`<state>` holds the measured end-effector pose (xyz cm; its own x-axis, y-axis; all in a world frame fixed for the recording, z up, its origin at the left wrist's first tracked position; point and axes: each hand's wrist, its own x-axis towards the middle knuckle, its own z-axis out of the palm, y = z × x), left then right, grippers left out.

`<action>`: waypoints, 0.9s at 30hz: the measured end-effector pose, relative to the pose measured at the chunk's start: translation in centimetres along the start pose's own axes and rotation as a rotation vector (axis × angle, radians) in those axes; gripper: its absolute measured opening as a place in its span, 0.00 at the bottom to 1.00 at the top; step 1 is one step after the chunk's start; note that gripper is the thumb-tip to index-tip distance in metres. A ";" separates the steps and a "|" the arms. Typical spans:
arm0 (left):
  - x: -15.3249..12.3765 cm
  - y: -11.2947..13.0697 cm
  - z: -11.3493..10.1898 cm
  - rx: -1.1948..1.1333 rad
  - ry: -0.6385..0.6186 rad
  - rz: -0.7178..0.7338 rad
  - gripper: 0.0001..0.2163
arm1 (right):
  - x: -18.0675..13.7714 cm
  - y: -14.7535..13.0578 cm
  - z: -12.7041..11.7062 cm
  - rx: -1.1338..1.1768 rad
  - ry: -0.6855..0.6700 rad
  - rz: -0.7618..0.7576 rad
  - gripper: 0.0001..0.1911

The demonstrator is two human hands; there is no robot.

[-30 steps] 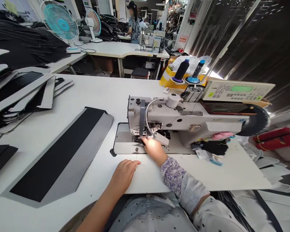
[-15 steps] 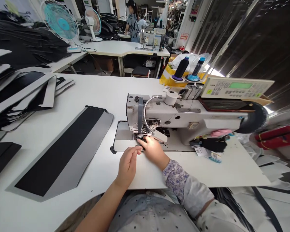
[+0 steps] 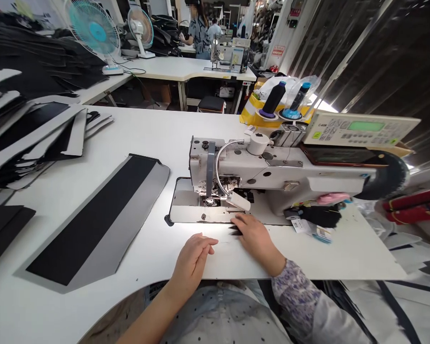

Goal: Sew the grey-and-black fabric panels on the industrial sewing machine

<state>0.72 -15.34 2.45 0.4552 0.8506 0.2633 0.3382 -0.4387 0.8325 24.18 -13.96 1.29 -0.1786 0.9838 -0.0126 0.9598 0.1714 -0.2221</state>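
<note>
R hand [image 3: 255, 240] clamped on dk. tool [image 3: 234, 231], tips jutting left; L hand [image 3: 194, 257]: can't tell.

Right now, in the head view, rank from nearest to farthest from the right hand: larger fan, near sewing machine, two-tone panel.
1. Near sewing machine: just ahead of the right hand.
2. Two-tone panel: left, on the same table.
3. Larger fan: far left, in the background.

One head view, forward and down, near the sewing machine [image 3: 279, 173].
</note>
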 end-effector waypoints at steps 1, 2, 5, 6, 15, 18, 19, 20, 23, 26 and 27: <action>-0.3 0.1 0.2 -0.003 -0.031 0.013 0.12 | 0.2 0.2 -0.2 0.002 -0.002 0.044 0.27; -0.6 0.2 0.5 -0.003 -0.069 0.029 0.13 | 0.6 0.2 -0.4 0.008 0.001 0.069 0.28; -1.1 0.6 1.6 0.010 -0.192 0.074 0.14 | 3.2 -0.9 -0.6 0.042 0.030 0.021 0.32; -1.2 0.8 1.9 0.019 -0.223 0.093 0.14 | 4.2 -1.5 -0.6 0.050 0.037 -0.014 0.33; -1.6 2.1 2.8 0.196 -0.428 0.297 0.14 | 8.2 -3.4 1.0 -0.013 -0.032 -0.047 0.25; -1.4 2.1 2.8 0.252 -0.420 0.356 0.14 | 8.6 -3.5 0.9 -0.003 -0.031 -0.004 0.21; -1.4 2.1 2.7 0.266 -0.422 0.369 0.14 | 8.5 -3.6 0.8 0.011 -0.027 0.002 0.21; -1.3 2.2 2.7 0.278 -0.424 0.382 0.14 | 8.2 -3.7 0.6 0.031 -0.022 0.004 0.21; -0.9 2.3 2.9 0.304 -0.429 0.446 0.14 | 6.3 -4.0 0.0 0.134 -0.004 0.024 0.19; -0.2 2.3 3.9 0.344 -0.447 0.525 0.12 | 4.1 -4.2 -0.1 0.370 -0.057 0.144 0.20; 0.0 2.4 4.3 0.359 -0.458 0.550 0.12 | 3.5 -4.1 -0.1 0.437 -0.081 0.190 0.21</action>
<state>5.11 -17.61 2.33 0.9003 0.3162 0.2991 0.1763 -0.8932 0.4136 19.63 -11.19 2.22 -0.0414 0.9855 -0.1647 0.7996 -0.0661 -0.5969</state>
